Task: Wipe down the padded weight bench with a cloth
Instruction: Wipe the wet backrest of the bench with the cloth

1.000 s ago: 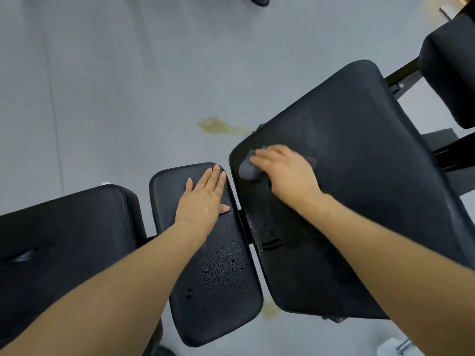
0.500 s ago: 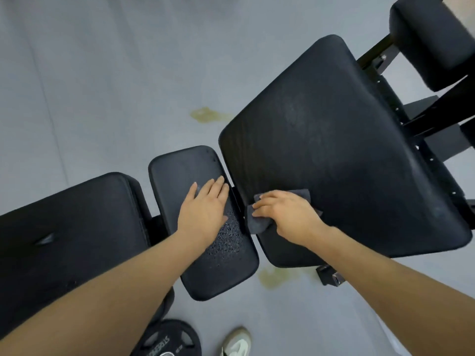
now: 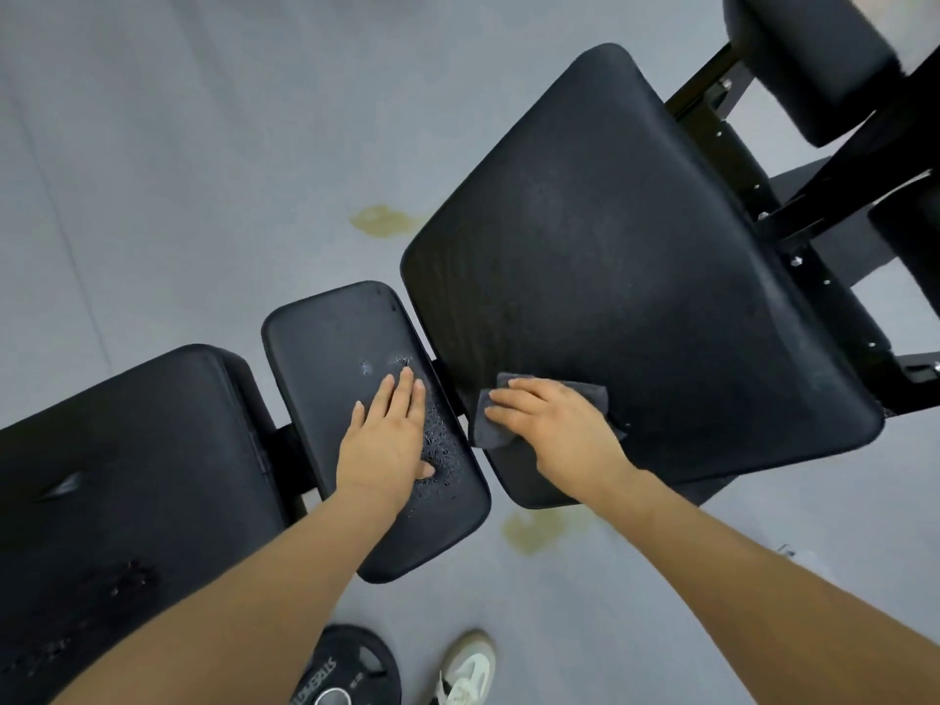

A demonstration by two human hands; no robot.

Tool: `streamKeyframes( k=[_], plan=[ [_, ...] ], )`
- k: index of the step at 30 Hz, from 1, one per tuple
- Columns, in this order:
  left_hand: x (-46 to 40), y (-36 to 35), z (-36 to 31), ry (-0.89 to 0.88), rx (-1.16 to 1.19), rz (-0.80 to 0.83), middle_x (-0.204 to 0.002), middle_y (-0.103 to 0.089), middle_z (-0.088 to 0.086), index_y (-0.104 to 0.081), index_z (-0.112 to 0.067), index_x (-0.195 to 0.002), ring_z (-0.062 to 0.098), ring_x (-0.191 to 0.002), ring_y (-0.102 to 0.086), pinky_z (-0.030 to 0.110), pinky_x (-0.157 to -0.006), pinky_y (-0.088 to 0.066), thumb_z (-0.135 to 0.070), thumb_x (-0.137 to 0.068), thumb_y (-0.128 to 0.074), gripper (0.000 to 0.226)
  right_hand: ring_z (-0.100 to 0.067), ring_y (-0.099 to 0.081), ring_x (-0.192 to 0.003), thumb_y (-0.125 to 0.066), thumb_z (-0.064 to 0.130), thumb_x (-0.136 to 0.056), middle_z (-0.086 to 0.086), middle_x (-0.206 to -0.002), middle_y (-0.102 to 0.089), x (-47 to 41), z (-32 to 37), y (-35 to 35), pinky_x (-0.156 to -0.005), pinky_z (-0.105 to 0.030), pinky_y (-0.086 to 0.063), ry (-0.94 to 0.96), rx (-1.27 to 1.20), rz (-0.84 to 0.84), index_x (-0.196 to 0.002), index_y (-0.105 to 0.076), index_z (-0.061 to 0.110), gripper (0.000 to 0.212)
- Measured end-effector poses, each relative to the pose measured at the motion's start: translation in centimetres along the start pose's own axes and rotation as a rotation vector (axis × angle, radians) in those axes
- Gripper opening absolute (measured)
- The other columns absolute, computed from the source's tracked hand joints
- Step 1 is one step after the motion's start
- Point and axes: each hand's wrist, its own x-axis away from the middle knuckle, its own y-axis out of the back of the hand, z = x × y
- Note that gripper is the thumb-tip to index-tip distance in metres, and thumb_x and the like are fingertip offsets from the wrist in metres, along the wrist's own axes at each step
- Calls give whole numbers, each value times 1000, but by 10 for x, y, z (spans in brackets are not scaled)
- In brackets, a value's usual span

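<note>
I see right grip [image 3: 552, 429] flat, fingers straight, pressing grey cloth [image 3: 491, 424] onto large bench pad [image 3: 636, 277]; left grip [image 3: 389, 440] flat, holding nothing, on small pad [image 3: 330, 348] beside it.

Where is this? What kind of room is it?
Probably a gym. There's a black padded bench, a round weight plate on the grey floor, and more padded black equipment behind.

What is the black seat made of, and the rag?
The seat pad looks like black vinyl or fake leather: smooth with a dull sheen, and water beads sit on the small pad. The grey cloth looks like soft, matte fabric, maybe microfibre.
</note>
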Motion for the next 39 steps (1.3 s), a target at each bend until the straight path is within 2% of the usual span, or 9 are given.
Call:
streamKeyframes(
  k=[4, 8, 15, 18, 22, 26, 31, 35, 39],
  plan=[
    [-2, -1, -2, -1, -10, 12, -158, 19, 5, 12, -9, -149, 24, -147, 12, 43, -119, -10, -37, -89, -58, 96, -30, -64, -99, -41, 5, -59, -5, -109, -70, -20, -43, 46, -90, -32, -47, -150, 27, -158, -100, -72, 14, 52],
    [-5, -4, -2, 1, -38, 21, -158, 19, 6, 11, -7, -148, 25, -147, 12, 44, -118, -12, -37, -88, -59, 97, -33, -56, -112, -63, -9, -62, -8, -123, -64, -23, -58, 54, -100, -39, -42, -406, 108, -286, -114, -66, 8, 55],
    [-8, -3, -4, 18, -36, 55, -157, 20, 7, 11, -6, -148, 26, -147, 12, 44, -118, -15, -34, -87, -62, 99, -24, -65, -103, -46, 5, -64, -1, -112, -70, 20, 21, -25, -88, -35, -54, -192, 4, -131, -102, -72, 13, 46],
    [-7, -2, -6, 22, -68, 54, -157, 20, 9, 11, -5, -148, 27, -147, 11, 45, -117, -17, -34, -87, -61, 99, -23, -68, -98, -62, 0, -52, 0, -107, -72, 23, 5, -5, -85, -35, -53, -116, 30, -111, -97, -74, 15, 49],
    [-7, 2, -8, 23, -88, 78, -157, 20, 10, 12, -4, -148, 28, -147, 10, 44, -117, -20, -33, -88, -60, 98, -26, -58, -110, -45, 2, -68, 1, -121, -64, 34, -43, 43, -89, -35, -44, -385, 155, -281, -112, -66, 17, 51],
    [-8, 4, -9, 13, -98, 84, -157, 18, 12, 11, -2, -147, 29, -147, 9, 45, -115, -23, -33, -88, -61, 98, -23, -40, -118, -53, 1, -79, 0, -128, -59, 39, -23, 15, -93, -39, -33, -608, 226, -395, -120, -60, 18, 45],
    [-9, 3, -10, 3, -155, 80, -157, 16, 13, 10, -1, -147, 30, -147, 6, 43, -115, -26, -35, -87, -61, 99, -21, -42, -111, -39, 10, -76, 4, -116, -66, 32, 34, -39, -87, -34, -32, -419, 207, -259, -101, -67, 18, 38],
    [-8, 2, -8, 2, -155, 68, -157, 16, 13, 9, -1, -147, 30, -147, 6, 42, -115, -26, -35, -88, -60, 98, -19, -53, -106, -36, 9, -68, 7, -107, -67, 41, 16, -9, -82, -29, -34, -275, 220, -155, -97, -67, 22, 45],
    [-8, 3, -12, 10, -159, 74, -157, 17, 13, 10, 0, -147, 29, -147, 6, 40, -113, -29, -36, -88, -60, 98, -22, -42, -111, -55, -4, -67, 0, -121, -62, 74, -34, 39, -87, -35, -33, -529, 230, -322, -111, -62, 16, 49]
  ],
)
